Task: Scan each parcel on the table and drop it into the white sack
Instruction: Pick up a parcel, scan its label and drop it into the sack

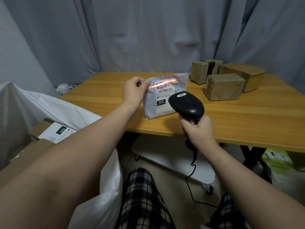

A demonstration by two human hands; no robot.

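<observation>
On our wooden table (247,116), our left hand (133,90) pinches a grey plastic parcel (151,106); our right hand (198,131) grips a black handheld scanner (186,103) beside it, brown cardboard boxes (222,87) behind.

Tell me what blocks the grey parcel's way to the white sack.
Nothing visible does. The left hand pinches the grey parcel at its top corner; the white sack sits open left of the table.

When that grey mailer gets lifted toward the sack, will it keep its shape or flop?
Probably floppy: the mailer is wrinkled plastic film, its top sagging beside the left hand pinching its corner. Likely light, since that pinch alone props it up. The glossy film may be slippery.
</observation>
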